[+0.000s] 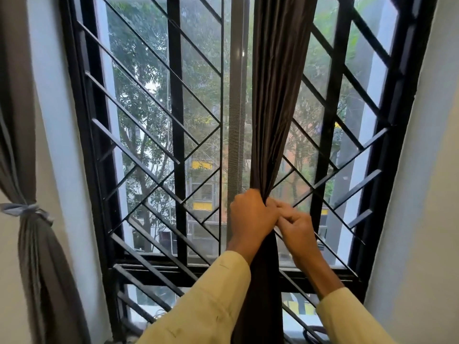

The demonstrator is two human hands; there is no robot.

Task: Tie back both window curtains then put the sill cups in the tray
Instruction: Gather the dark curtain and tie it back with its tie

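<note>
A dark brown curtain [273, 95] hangs in front of the barred window, gathered into a narrow bunch. My left hand [252, 214] grips the bunch at mid height with its fingers curled round the cloth. Just to the right, my right hand [295, 227] pinches the cloth or a tie at the same spot; what it holds is hidden between the fingers. At the far left, a second grey-brown curtain [32, 244] hangs gathered and bound by a pale grey tie [24, 210]. No cups or tray are in view.
A black metal grille [176, 145] with diagonal bars covers the whole window. White walls [427, 194] flank it on both sides. A dark cable loop [314, 331] lies at the sill's lower right. Trees and buildings show outside.
</note>
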